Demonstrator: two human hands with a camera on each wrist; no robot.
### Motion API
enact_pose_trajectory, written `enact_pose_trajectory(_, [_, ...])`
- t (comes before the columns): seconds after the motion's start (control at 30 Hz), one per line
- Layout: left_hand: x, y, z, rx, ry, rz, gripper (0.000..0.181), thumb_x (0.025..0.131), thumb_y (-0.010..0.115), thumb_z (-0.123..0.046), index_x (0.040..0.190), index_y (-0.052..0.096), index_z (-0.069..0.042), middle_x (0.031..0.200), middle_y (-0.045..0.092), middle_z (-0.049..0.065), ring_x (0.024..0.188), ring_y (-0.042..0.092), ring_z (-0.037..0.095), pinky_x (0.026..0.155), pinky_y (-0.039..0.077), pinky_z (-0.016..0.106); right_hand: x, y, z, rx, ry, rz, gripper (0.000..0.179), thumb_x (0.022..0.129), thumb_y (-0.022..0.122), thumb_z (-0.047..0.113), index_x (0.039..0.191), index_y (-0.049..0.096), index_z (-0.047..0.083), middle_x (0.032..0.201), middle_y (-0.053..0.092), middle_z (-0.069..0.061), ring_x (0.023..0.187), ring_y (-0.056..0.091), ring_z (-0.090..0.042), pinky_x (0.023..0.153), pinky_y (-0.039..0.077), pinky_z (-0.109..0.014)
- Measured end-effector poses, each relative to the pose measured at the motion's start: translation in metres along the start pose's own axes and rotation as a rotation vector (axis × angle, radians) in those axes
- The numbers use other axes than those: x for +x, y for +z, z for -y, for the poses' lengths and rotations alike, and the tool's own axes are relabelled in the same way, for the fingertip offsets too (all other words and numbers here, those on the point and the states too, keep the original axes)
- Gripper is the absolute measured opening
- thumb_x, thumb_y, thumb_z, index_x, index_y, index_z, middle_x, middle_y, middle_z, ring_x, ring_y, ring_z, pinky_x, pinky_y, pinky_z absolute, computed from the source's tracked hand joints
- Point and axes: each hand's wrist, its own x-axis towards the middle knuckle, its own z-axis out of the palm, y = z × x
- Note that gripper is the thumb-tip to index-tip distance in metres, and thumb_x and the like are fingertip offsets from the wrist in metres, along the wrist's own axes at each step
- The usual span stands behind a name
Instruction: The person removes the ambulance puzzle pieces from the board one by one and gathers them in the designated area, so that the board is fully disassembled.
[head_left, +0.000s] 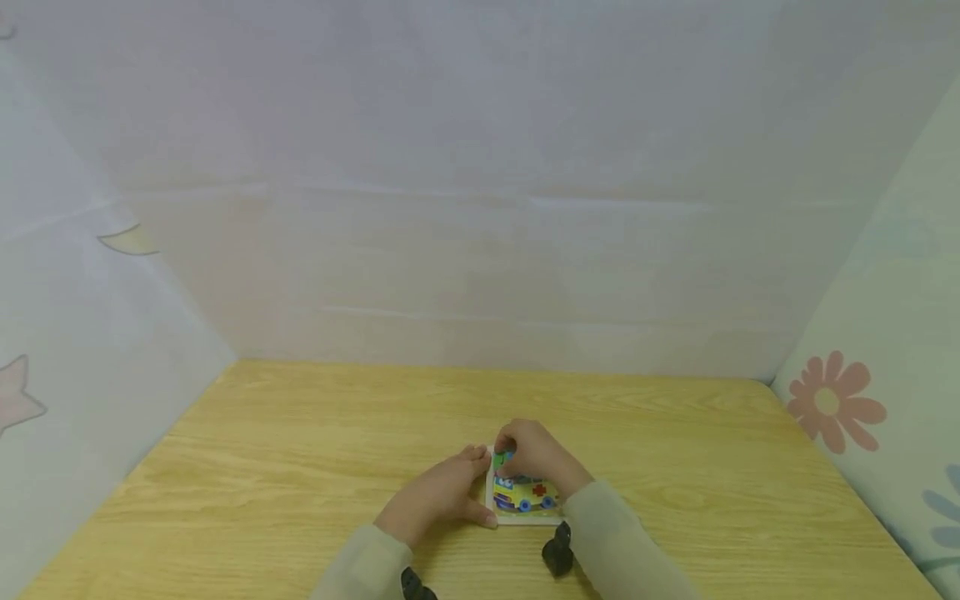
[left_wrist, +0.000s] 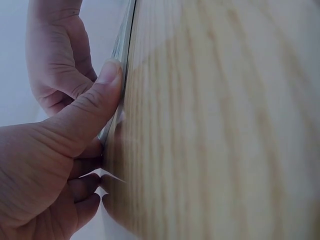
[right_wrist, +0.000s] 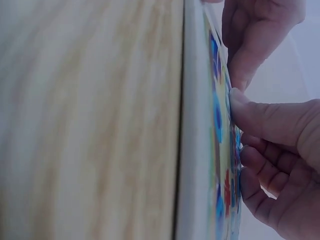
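Observation:
A small square picture board [head_left: 525, 521] with a pale raised rim lies flat on the table, showing a yellow cartoon ambulance [head_left: 534, 493]. My left hand [head_left: 442, 492] grips its left side, the thumb at the near corner and the fingers at the far one. In the left wrist view that thumb [left_wrist: 107, 75] presses against the board's edge. Over the picture's far left part bends my right hand [head_left: 536, 454], with thumb and fingertips down at the surface. The right wrist view shows its thumb [right_wrist: 260, 117] touching the picture; I cannot tell whether a piece is pinched there.
The wood-grain table [head_left: 300, 450] stretches out around the board. Pale cloth walls stand behind it and at both sides, the right one printed with a red flower [head_left: 836, 402]. A dark strap end [head_left: 557, 552] hangs at the right wrist.

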Motion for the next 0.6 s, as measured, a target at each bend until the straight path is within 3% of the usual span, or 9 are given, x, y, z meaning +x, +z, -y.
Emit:
enact_pose_trajectory(0.23, [-0.001, -0.001, -0.003, 0.002, -0.005, -0.001, 0.092, 0.068, 0.075, -0.046, 0.138, 0.039, 0.001, 0.148, 0.032, 0.015, 0.137, 0.027, 0.033, 0.11, 0.03, 0.046, 0.0, 0.002, -0.007, 0.076, -0.013, -0.008, 0.021, 0.07, 0.079, 0.006, 0.085, 0.064, 0.008, 0.086, 0.06, -0.001, 0.08, 0.054, -0.016, 0.075, 0.051, -0.036])
enact_pose_trajectory(0.6, [0.0, -0.002, -0.001, 0.017, 0.013, -0.011, 0.092, 0.068, 0.075, -0.046, 0.138, 0.039, 0.002, 0.148, 0.032, 0.016, 0.136, 0.028, 0.034, 0.11, 0.03, 0.045, 0.001, 0.003, -0.013, 0.107, -0.013, -0.017, 0.024, 0.071, 0.079, 0.008, 0.088, 0.062, 0.009, 0.085, 0.059, 0.001, 0.078, 0.052, -0.014, 0.073, 0.049, -0.032])
